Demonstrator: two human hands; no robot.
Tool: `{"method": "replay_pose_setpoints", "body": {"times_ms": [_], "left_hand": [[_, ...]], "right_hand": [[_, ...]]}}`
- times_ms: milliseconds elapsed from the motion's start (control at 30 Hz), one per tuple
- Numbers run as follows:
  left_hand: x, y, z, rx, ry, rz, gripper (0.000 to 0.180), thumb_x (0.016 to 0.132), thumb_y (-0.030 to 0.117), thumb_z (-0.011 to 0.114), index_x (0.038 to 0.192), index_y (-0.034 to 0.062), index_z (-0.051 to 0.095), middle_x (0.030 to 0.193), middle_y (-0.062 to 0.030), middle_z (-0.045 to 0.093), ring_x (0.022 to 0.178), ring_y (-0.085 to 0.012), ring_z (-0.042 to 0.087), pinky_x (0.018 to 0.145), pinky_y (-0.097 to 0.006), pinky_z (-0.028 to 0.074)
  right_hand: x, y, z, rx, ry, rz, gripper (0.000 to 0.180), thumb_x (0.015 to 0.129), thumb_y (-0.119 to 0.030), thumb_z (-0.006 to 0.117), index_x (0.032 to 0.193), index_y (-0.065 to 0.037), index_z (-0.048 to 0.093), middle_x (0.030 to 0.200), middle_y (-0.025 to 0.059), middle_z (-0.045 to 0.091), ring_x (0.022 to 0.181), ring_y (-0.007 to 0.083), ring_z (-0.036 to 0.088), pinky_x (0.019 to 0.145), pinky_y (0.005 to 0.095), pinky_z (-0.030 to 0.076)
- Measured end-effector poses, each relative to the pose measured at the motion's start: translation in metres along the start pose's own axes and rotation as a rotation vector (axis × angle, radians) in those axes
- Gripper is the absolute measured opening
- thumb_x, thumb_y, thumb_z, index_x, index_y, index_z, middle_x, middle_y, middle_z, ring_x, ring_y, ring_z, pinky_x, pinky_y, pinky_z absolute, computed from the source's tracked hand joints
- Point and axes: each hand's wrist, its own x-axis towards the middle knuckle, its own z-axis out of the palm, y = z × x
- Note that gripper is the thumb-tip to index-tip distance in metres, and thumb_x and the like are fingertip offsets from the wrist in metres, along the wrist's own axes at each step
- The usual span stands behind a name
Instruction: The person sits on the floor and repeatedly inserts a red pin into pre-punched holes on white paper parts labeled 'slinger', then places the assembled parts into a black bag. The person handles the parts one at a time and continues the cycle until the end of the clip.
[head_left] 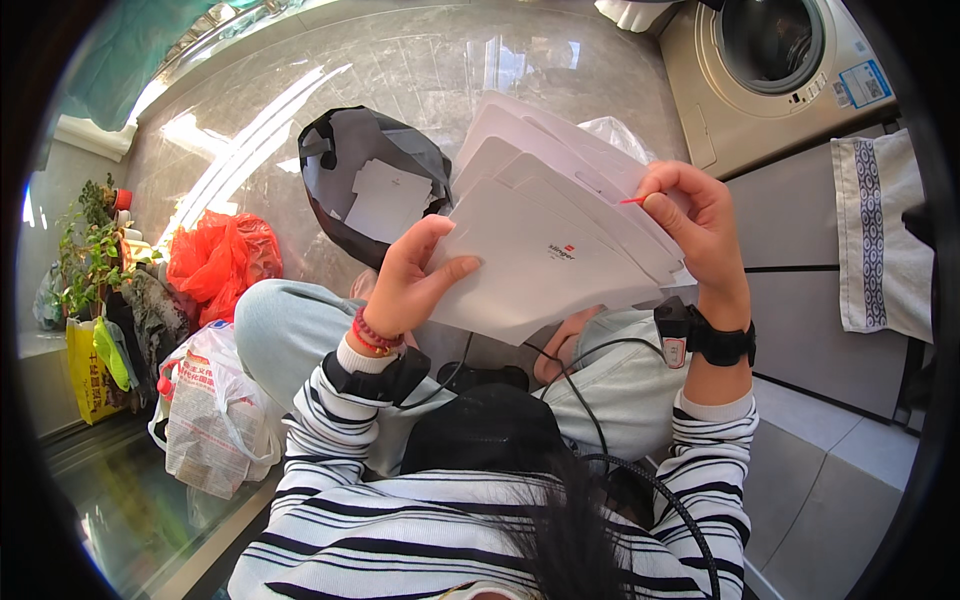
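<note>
Above my lap is a fanned stack of flat white cardboard box pieces (510, 235), the front one with a small red and black print. My left hand (410, 275) grips the stack's left edge, thumb on the front face and fingers partly hidden behind. At the right edge, my right hand (695, 210) is closed, with thumb and forefinger pinching a thin red strip (632, 200). Whether that strip is attached to the cardboard, I cannot tell. Just beyond my left hand stands an open black bag (330, 205) with similar white cardboard pieces (390, 200) inside.
On the left are a red plastic bag (220, 260), a white plastic bag (215, 410), and plants (90, 250). A washing machine (700, 100) stands at the far right, near a hanging towel (880, 240). Black cables (600, 430) run across my lap.
</note>
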Motion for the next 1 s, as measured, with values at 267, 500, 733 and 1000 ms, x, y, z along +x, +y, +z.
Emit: {"method": "replay_pose_setpoints", "body": {"times_ms": [267,500,733,1000], "left_hand": [[-0.003,0.01,-0.007,0.178,-0.049,0.136,0.024,0.082,-0.004,0.068,0.104,-0.0005,0.059,0.092,-0.0046,0.063,0.083,-0.0108,0.058,0.074,-0.023,0.047],[-0.013,0.013,-0.024,0.299,-0.115,0.092,0.02,0.08,-0.005,0.069,0.098,-0.0018,0.062,0.091,-0.008,0.065,0.08,-0.0149,0.06,0.072,-0.025,0.048],[-0.016,0.031,-0.034,0.347,-0.244,0.167,0.018,0.075,-0.01,0.064,0.091,0.0,0.065,0.085,-0.0123,0.067,0.072,-0.0203,0.064,0.066,-0.027,0.049],[-0.013,0.044,-0.033,0.452,-0.327,0.198,0.023,0.069,-0.012,0.062,0.088,0.0005,0.066,0.082,-0.0118,0.067,0.072,-0.0234,0.065,0.064,-0.028,0.049]], "right_hand": [[0.004,-0.005,0.007,-0.067,0.168,-0.074,0.019,0.098,-0.011,0.047,0.111,-0.003,0.058,0.083,0.0049,0.066,0.075,0.0084,0.058,0.068,0.0213,0.046],[-0.002,-0.014,0.011,-0.247,-0.057,-0.142,0.024,0.096,-0.011,0.048,0.105,0.003,0.065,0.084,0.0076,0.068,0.072,0.0108,0.06,0.066,0.0225,0.045],[-0.003,-0.015,0.016,-0.016,-0.269,0.233,0.021,0.089,-0.014,0.064,0.099,0.005,0.067,0.077,0.0026,0.065,0.069,0.0061,0.055,0.063,0.0222,0.045],[-0.002,-0.011,0.021,-0.179,-0.175,0.018,0.011,0.082,-0.006,0.064,0.09,0.0,0.068,0.071,0.0007,0.064,0.06,0.0062,0.051,0.055,0.021,0.04]]}}
